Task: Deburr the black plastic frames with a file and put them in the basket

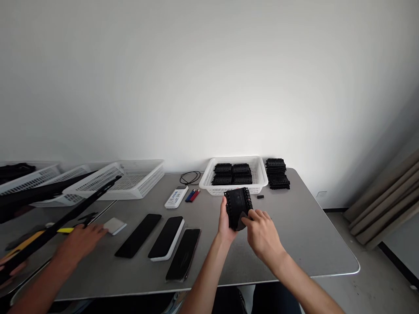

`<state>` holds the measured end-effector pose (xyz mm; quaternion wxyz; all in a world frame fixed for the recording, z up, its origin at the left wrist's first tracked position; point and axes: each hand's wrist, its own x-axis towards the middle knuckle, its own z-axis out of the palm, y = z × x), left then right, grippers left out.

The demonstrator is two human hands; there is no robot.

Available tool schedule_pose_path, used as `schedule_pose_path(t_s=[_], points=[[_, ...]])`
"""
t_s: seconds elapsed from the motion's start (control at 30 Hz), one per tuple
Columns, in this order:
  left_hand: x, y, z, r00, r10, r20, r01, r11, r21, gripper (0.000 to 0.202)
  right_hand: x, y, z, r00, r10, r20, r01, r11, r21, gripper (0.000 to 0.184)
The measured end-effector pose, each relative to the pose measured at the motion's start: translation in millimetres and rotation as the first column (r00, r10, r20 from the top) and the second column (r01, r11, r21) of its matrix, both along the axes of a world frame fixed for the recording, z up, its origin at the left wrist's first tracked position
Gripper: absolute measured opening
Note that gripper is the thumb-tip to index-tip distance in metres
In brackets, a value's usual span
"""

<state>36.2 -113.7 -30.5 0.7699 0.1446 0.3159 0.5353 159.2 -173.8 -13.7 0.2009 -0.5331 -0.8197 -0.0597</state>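
Observation:
My left hand [225, 222] is closed around the left side of a black plastic part [238, 203] with toothed edges, held tilted up above the table. My right hand [263, 231] pinches a small dark grey sheet [241, 221] against the lower right of that part. The sheet's exact kind does not show. Just behind my hands is a white plastic basket [235, 189], in which several similar black toothed parts [232, 173] lie in rows. More of these parts [277, 173] are stacked to the right of the basket.
A small black block [260, 196], red and blue lighters [192, 195], a white box [176, 197] and a black cable [190, 178] lie nearby. Dark flat slabs [139, 235] lie on the left. A co-worker's hand [80, 240] reaches across a long black bar [62, 224] toward a white pad [114, 226].

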Motion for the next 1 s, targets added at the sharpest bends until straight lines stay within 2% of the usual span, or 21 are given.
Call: schedule_pose_path(t_s=[0.07, 0.17, 0.23, 0.33, 0.47, 0.57, 0.67, 0.73, 0.87, 1.0], points=[[0.9, -1.2, 0.4, 0.999, 0.029, -0.034, -0.030, 0.999, -0.026, 0.054, -0.7, 0.9, 3.1, 0.999, -0.026, -0.021, 0.026, 0.999, 0.037, 0.043], [0.8, -1.4, 4.0, 0.997, 0.076, -0.033, -0.077, 0.997, -0.017, 0.053, -5.0, -0.2, -2.5, 1.000, 0.000, 0.016, -0.002, 0.997, 0.081, 0.053], [-0.6, -0.6, 6.1, 0.997, 0.074, -0.005, -0.074, 0.997, 0.001, 0.053, -5.8, -2.7, -9.2, 0.999, 0.036, 0.034, -0.038, 0.997, 0.064, 0.050], [-3.4, 0.1, 5.3, 0.999, 0.035, 0.002, -0.035, 0.999, -0.001, 0.054, 0.0, -4.3, -12.2, 0.998, 0.052, -0.034, -0.050, 0.998, 0.037, 0.042], [-3.1, -0.1, -0.4, 0.999, 0.050, -0.019, -0.049, 0.999, 0.017, 0.052, 6.7, 7.5, -0.1, 0.988, -0.024, -0.152, 0.044, 0.990, 0.132, 0.054], [0.7, -0.6, -2.5, 1.000, 0.004, 0.023, -0.005, 0.999, 0.046, 0.051, -0.1, 24.6, 8.6, 0.993, -0.040, -0.115, 0.060, 0.983, 0.172, 0.055], [3.7, -1.2, -0.9, 0.995, -0.064, 0.080, 0.058, 0.995, 0.076, 0.050, -10.2, 37.5, 11.4, 1.000, -0.026, -0.015, 0.028, 0.987, 0.155, 0.053], [3.6, -1.4, 1.6, 0.995, -0.066, 0.076, 0.061, 0.996, 0.057, 0.048, -13.8, 39.7, 10.9, 0.999, -0.014, 0.031, 0.010, 0.989, 0.151, 0.054], [-0.7, 1.1, 7.8, 1.000, -0.013, 0.021, 0.014, 0.999, -0.047, 0.048, -13.5, 28.8, 5.5, 0.991, 0.080, 0.103, -0.094, 0.986, 0.137, 0.051], [-5.0, 6.7, 12.1, 0.996, 0.091, -0.003, -0.091, 0.996, 0.008, 0.048, -11.9, 11.3, -1.7, 0.970, 0.206, 0.128, -0.220, 0.970, 0.103, 0.045]])
